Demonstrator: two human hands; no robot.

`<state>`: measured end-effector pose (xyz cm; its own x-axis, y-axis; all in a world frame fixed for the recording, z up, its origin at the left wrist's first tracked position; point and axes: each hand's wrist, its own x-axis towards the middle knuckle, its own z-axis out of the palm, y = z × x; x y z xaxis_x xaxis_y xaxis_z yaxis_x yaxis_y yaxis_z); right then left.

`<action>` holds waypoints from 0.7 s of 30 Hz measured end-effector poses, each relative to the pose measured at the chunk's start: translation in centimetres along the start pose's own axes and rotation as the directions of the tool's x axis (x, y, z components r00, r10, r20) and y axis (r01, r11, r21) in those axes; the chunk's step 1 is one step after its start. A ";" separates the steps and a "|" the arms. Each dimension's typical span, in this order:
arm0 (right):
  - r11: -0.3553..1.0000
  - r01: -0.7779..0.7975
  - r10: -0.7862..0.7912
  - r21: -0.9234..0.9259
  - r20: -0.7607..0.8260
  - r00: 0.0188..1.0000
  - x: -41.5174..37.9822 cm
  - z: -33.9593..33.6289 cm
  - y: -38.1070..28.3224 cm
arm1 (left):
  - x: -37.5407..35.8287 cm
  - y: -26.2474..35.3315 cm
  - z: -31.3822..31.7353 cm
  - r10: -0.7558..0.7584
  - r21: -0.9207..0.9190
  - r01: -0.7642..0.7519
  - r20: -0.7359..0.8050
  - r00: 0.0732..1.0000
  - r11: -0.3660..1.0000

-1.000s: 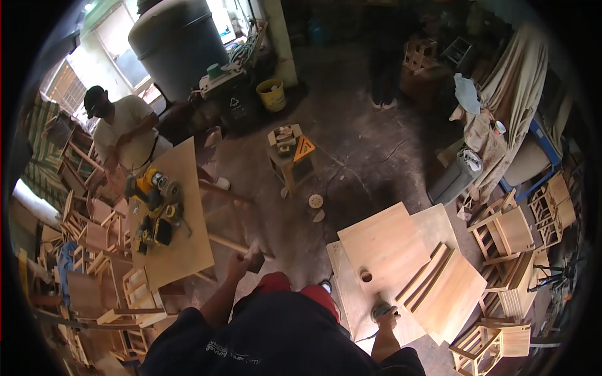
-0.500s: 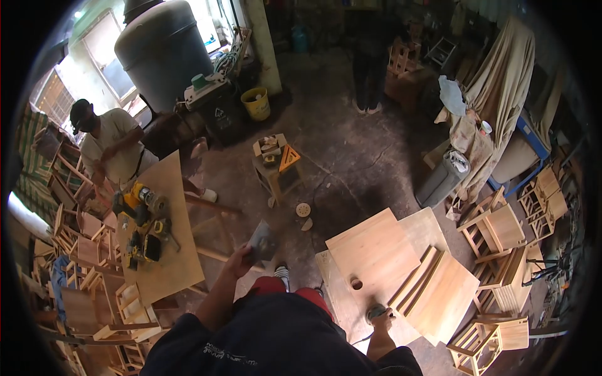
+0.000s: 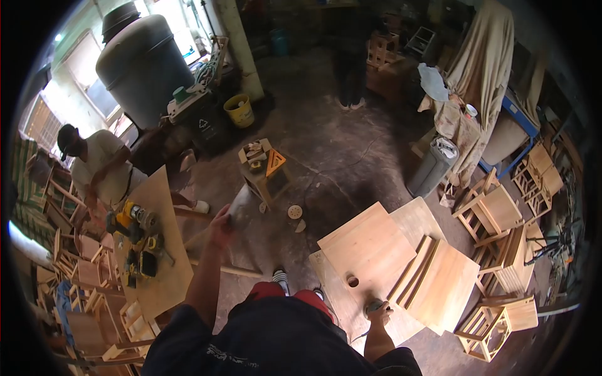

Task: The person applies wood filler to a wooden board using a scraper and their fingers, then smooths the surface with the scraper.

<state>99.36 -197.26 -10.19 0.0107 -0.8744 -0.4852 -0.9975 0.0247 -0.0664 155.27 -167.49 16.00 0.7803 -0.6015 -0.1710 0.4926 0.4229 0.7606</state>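
My left hand point(image 3: 219, 230) is raised in front of me and grips a grey sheet of sandpaper point(image 3: 238, 203), blurred with motion. My right hand point(image 3: 378, 311) is low at my right side, closed on a small dark tool point(image 3: 374, 306) that rests on the near edge of a wooden board point(image 3: 370, 247) with a round hole in it. More boards point(image 3: 439, 282) are stacked on the right of that one.
A plywood table point(image 3: 166, 276) with yellow power tools stands at my left; a seated person point(image 3: 100, 166) works behind it. A small stool point(image 3: 263, 166) with bits, a yellow bucket point(image 3: 239, 110), a dark tank point(image 3: 141, 62) and wooden chair frames point(image 3: 489, 216) surround the open concrete floor.
My left hand has swung up and forward with the sandpaper. The view has tilted, shifting everything left and up. My right hand stays on the board's edge.
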 end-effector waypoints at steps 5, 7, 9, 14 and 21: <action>0.996 -0.076 0.077 0.045 -0.043 0.996 -0.4 0.0 0.4 | 0.9 -2.3 -5.6 -0.025 -0.142 0.003 -0.152 0.988 0.990; 0.993 -0.113 0.115 0.045 -0.027 0.993 0.3 0.2 1.4 | 0.0 -3.2 -7.0 -0.110 -0.109 0.095 -0.137 0.985 0.990; 0.992 -0.126 0.126 0.014 -0.010 0.992 0.0 -1.7 2.0 | -0.8 -4.8 -8.1 -0.196 -0.151 0.175 -0.140 0.971 0.973; 0.991 -0.132 0.129 -0.027 -0.104 0.986 1.7 -1.3 3.1 | -2.1 -6.9 -5.8 -0.380 -0.020 0.382 -0.175 0.909 0.924; 0.981 -0.184 0.188 0.062 -0.065 0.980 1.9 -3.0 3.3 | -0.4 -8.8 -3.3 -0.368 0.085 0.387 -0.183 0.912 0.918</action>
<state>95.86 -200.27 -8.71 -0.1816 -0.8838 -0.4312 -0.9761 0.2152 -0.0299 151.92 -168.76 7.30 0.6007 -0.5802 -0.5500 0.7216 0.0973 0.6855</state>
